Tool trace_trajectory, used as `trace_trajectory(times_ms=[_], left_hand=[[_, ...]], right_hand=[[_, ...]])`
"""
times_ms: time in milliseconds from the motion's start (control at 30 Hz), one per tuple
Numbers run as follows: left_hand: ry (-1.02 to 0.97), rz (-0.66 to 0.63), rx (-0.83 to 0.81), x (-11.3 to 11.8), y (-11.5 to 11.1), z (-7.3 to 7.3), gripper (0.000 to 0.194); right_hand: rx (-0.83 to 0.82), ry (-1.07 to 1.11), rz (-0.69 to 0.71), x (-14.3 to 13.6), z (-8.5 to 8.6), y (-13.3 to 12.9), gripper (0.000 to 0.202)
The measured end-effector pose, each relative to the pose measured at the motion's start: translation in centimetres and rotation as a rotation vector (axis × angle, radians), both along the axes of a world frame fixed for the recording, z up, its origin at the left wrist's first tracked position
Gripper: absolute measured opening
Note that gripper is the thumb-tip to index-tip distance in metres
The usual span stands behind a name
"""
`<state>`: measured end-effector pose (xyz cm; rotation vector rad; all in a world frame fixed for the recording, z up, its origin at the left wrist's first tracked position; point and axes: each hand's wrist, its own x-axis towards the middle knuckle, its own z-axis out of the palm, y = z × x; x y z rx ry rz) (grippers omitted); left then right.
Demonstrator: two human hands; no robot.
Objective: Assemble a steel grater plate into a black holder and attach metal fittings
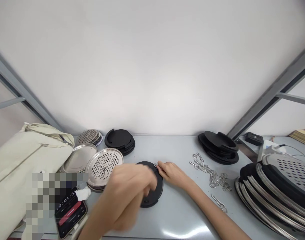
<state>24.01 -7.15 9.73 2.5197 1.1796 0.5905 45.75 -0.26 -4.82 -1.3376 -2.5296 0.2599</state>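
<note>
In front of me a round black plastic disc (154,195) lies on the grey table, partly hidden by my left hand. My right hand (171,174) rests at its upper right edge, thumb and curled fingers closed on the rim. Beside those fingertips a small bit of metal shows on the disc. Above the disc's left side is my left hand (129,193), blurred by motion, its fingers curled together; whatever they hold, if anything, is hidden. To the right lie several loose wire clips (209,171), with a single clip (219,203) nearer me.
Left are a perforated metal disc (104,166), a plain metal disc (81,158), black discs (119,140), a phone (71,211) and a cream bag (24,166). Right stand stacked black parts (218,146) and a tall stack of metal and black discs (277,200). A white wall rises behind.
</note>
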Motion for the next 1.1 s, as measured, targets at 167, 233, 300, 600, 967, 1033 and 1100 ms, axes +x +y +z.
trace_trajectory(times_ms=[167, 233, 300, 600, 967, 1033, 1100], left_hand=[[0.298, 0.035, 0.018, 3.3, 4.9, -6.2, 0.016], [0.342, 0.072, 0.035, 3.8, 6.1, -8.5, 0.014], [0.358, 0.085, 0.038, 4.1, 7.0, -9.9, 0.014], [0.405, 0.186, 0.022, 5.2, 9.4, -12.2, 0.021], [0.377, 0.2, 0.009, 4.6, 10.2, -13.5, 0.018], [0.371, 0.197, 0.011, 4.6, 10.2, -13.5, 0.018], [0.364, 0.194, 0.012, 4.6, 10.2, -13.6, 0.019]], right_hand=[[-0.009, 0.033, 0.001, 0.0, -0.1, 0.1, 0.021], [-0.02, 0.048, 0.0, 0.0, -0.1, 0.1, 0.019], [-0.042, 0.072, -0.001, 0.0, -0.1, 0.2, 0.016], [-0.087, 0.139, -0.008, 0.0, -0.4, 0.3, 0.014], [-0.133, 0.135, -0.009, -0.1, -0.4, 0.3, 0.018], [-0.127, 0.121, -0.004, -0.1, -0.4, 0.3, 0.02], [-0.122, 0.105, -0.002, 0.0, -0.4, 0.3, 0.021]])
